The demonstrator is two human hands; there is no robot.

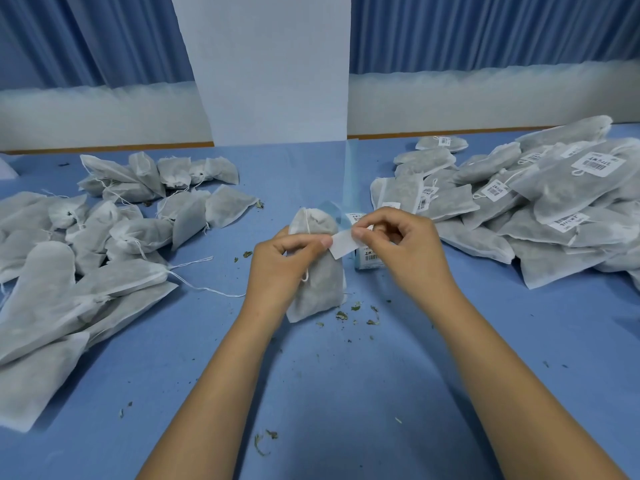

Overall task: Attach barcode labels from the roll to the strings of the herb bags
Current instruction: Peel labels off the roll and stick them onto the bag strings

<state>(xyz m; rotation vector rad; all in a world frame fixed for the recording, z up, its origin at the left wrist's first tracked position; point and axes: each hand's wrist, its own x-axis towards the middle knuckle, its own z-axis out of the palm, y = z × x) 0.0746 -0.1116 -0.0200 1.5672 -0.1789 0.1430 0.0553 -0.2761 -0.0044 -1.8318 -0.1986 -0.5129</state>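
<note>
Barcode labels [596, 164] on the herb bags [554, 206] at right: black bars beneath a short line of characters, too small to read. Label roll [370, 259]: similar illegible print. Single label [343, 244] at centre: plain white face.

Blue curtains [86, 39] hang behind a white pillar [273, 71] and blue-covered table [346, 393].

The middle herb bag [317, 289] is thin white non-woven cloth, matt and half sheer, with a fine thread string [307, 225]. The label [343, 245] is matt white paper, its backing strip [351, 174] a pale blue, faintly glossy film. The counter [346, 375] is smooth matt blue; the far curtains [86, 39] are pleated cloth.
</note>
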